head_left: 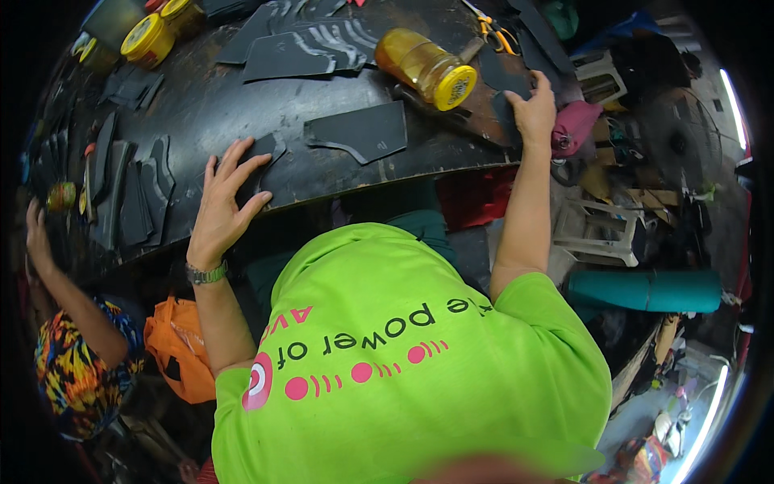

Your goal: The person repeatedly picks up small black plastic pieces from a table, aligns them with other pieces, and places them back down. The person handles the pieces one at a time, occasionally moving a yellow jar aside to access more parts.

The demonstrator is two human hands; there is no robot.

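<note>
My left hand [219, 206] rests at the near edge of the dark table, fingers spread. Under its fingertips lies a small dark cut piece [272, 148] with a pale edge. To the right of that is a larger flat dark piece [356, 133] with a curved cut-out. My right hand [534, 117] is at the table's right end, thumb and forefinger apart. Its thumb touches a long dark flat piece [501, 79]; the other fingers are partly hidden. Left of this hand, a glass jar [415, 64] of amber content with a yellow lid lies on its side.
Dark pieces with whitish edges [302, 55] overlap at the back. Orange-handled scissors [493, 31] lie far right. Yellow-lidded jars [147, 40] stand far left, more cut pieces [133, 202] nearer. Another person's arm [72, 294] reaches in at left. A white stool [597, 230] stands right.
</note>
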